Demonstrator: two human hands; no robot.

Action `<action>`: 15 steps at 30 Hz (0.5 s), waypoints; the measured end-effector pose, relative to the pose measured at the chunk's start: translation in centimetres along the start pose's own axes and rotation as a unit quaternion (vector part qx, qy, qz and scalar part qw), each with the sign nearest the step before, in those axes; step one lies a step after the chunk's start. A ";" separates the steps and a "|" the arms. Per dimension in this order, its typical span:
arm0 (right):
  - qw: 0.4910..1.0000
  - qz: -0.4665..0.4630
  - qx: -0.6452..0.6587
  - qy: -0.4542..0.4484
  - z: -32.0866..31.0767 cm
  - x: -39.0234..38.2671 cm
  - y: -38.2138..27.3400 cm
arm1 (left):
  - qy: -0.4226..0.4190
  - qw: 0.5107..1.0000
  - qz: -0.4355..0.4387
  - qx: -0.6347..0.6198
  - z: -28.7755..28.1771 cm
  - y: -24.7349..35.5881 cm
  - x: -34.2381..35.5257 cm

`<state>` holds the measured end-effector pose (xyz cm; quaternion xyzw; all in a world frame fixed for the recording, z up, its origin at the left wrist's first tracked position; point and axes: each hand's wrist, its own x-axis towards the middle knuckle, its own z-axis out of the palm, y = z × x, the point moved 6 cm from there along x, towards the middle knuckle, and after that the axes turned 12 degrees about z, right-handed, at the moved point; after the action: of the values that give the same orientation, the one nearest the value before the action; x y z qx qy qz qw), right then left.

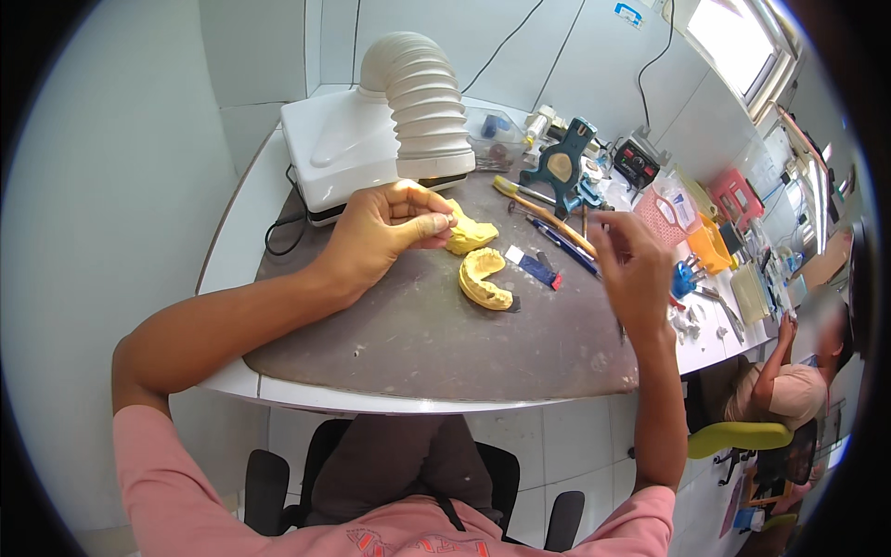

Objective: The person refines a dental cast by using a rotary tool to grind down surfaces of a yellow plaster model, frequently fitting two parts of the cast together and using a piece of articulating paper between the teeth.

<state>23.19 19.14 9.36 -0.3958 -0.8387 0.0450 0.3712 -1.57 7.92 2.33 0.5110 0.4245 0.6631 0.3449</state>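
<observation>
My left hand is raised over the desk mat, thumb and fingertips pinched around a tiny pale piece whose kind I cannot make out. Just beyond those fingertips lies a yellow plaster dental model. A second, horseshoe-shaped dental model with a row of teeth rests nearer to me. My right hand hovers at the mat's right side, fingers curled and drawn together. Whatever may be between them is hidden. Left of that hand are a blue strip with white and red ends, blue pens and a wooden-handled brush.
A white machine with a ribbed hose stands at the back left. Behind the brush sits a teal dental articulator. To the right are a control box, a pink basket and an orange container. Another person sits farther right.
</observation>
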 end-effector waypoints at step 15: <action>0.946 -0.156 0.231 -0.165 6.1 -1.0 -7.7 | -0.078 0.996 -0.038 -0.022 2.3 0.1 -1.0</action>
<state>14.69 14.54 7.26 -0.1503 -0.9062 0.2438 0.3111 0.87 7.43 2.34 0.5371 0.4010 0.6163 0.4135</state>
